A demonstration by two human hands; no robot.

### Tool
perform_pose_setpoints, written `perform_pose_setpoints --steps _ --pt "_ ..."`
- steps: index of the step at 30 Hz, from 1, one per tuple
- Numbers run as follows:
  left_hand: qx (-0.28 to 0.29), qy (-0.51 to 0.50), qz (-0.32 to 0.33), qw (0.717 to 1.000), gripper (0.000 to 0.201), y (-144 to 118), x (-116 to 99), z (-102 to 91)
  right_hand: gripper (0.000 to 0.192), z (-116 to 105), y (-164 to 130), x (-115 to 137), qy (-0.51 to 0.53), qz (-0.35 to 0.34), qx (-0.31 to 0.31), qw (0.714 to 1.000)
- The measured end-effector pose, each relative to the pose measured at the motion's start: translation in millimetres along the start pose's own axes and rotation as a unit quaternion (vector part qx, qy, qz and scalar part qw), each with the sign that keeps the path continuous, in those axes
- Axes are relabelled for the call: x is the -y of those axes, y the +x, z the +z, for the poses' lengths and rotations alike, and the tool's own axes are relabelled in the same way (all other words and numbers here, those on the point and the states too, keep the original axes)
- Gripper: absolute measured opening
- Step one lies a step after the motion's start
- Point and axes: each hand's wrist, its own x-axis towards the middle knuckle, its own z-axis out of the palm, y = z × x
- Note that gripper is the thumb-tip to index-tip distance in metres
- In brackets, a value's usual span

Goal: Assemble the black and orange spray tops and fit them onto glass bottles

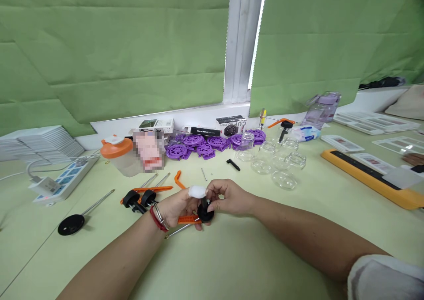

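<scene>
My left hand (183,205), its thumb wrapped in white, is closed around a crank assembly (205,214) with a round black head, an orange arm and a metal rod. The rod points down to the left. My right hand (227,196) is closed, fingertips pinched against the black stem. A small silver piece shows beside them, but what they grip is hidden. Left of my hands lie two more black crank heads (131,198) with orange arms and rods. Beyond my fingers are a loose orange arm (179,179), a thin metal pin (203,174) and a black L-shaped piece (233,165).
Purple plastic parts (195,141) are heaped at the back, beside clear glass jars (284,179). A black disc on a rod (71,225) lies at left, near a power strip (68,183) and an orange-lidded shaker (115,152). A yellow-and-black paper trimmer (371,178) sits at right.
</scene>
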Motion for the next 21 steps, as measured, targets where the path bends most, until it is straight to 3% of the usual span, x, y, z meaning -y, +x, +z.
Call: perform_pose_setpoints --steps 21 --pt "0.001 0.006 -0.005 1.000 0.042 0.6 0.0 -0.5 0.025 0.1 -0.3 1.7 -0.003 0.007 -0.002 1.000"
